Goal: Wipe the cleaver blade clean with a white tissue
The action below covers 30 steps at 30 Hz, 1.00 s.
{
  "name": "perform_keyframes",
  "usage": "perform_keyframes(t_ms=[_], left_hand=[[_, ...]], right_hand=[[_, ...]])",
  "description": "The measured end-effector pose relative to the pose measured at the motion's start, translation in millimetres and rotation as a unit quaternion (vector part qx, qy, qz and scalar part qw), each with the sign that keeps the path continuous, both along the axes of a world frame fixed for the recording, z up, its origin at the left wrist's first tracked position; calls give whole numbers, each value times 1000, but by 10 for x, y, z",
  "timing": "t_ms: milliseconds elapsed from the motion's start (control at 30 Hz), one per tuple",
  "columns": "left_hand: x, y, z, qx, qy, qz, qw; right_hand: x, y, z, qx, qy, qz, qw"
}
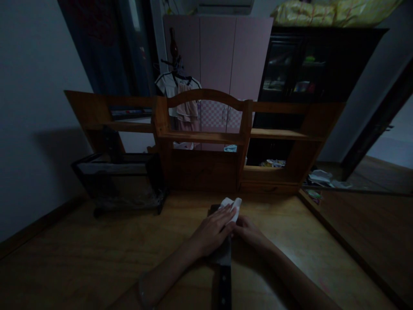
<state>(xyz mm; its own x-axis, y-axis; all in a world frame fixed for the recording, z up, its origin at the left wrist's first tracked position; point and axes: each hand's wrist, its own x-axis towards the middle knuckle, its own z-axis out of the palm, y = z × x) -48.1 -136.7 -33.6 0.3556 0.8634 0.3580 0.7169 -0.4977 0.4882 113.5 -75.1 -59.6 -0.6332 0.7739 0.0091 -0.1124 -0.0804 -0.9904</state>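
Observation:
A kitchen cleaver lies on the wooden desk, its black riveted handle toward me and its broad blade pointing away. My left hand rests over the blade, its fingers pressing a crumpled white tissue and its thumb along the tissue's lower side. At the blade's right side, my right hand is closed, fingers curled against the tissue's lower end. Its fingertips are partly hidden behind my left thumb. Much of the blade is covered by the left hand.
A wooden shelf unit stands along the desk's back edge. At the left is a black-framed glass tank. A raised wooden rim runs down the right side. Pink wardrobes and a dark cabinet stand beyond.

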Motion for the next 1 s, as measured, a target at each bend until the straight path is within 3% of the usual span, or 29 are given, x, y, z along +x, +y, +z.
perform_keyframes(t_ms=[267,367,533,700,1000], left_hand=[[-144,111,-252,21,-4,143,990],[-215,119,-351,32,26,147,988],[-175,100,-268,29,-28,179,983],[-81,73,-74,33,-11,115,993],[27,-111,93,15,65,-47,997]], right_hand=[[-42,-5,42,-25,2,49,998],[-41,-24,58,-32,9,51,998],[-30,-74,111,-86,66,3,994],[-11,-3,80,-143,102,-78,981],[51,192,-7,-140,137,-115,974]])
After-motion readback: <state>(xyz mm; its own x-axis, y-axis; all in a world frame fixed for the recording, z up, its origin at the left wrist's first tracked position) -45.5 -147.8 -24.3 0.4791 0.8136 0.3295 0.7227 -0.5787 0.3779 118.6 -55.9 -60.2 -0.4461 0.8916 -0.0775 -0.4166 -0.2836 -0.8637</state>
